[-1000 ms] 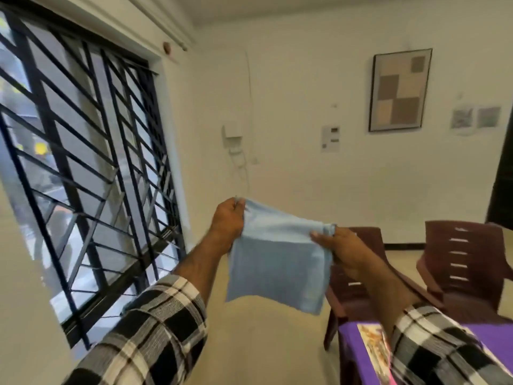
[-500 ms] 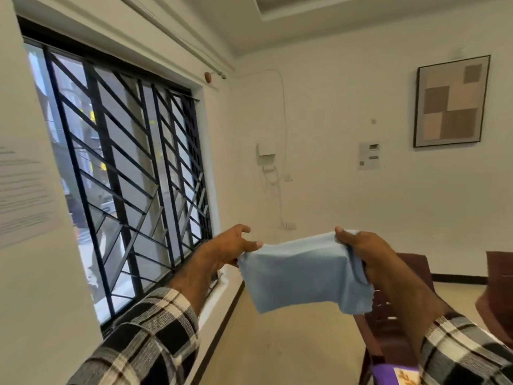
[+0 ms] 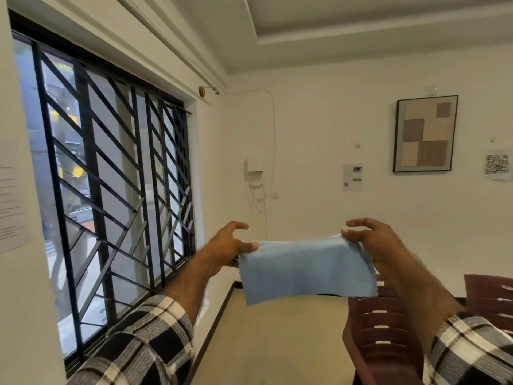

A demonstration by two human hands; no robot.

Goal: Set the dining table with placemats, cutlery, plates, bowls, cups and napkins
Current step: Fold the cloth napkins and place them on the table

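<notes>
Napkin stretched mid-air

Barred window [image 3: 111, 184] left, maroon chairs [image 3: 388, 334] near right. Blue napkin [image 3: 305, 270] hangs between both hands, long axis left-right. Left hand [image 3: 227, 248] and right hand [image 3: 369, 240] each pinch a top corner, probably thumb-and-forefinger.

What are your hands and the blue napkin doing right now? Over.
Left hand pinches napkin left corner, right hand pinches right corner. Napkin stretched flat in mid-air, not on any table. Chair below right; nothing in the way.

Both hands [image 3: 230, 250] [image 3: 369, 240] raised, pinching
</notes>
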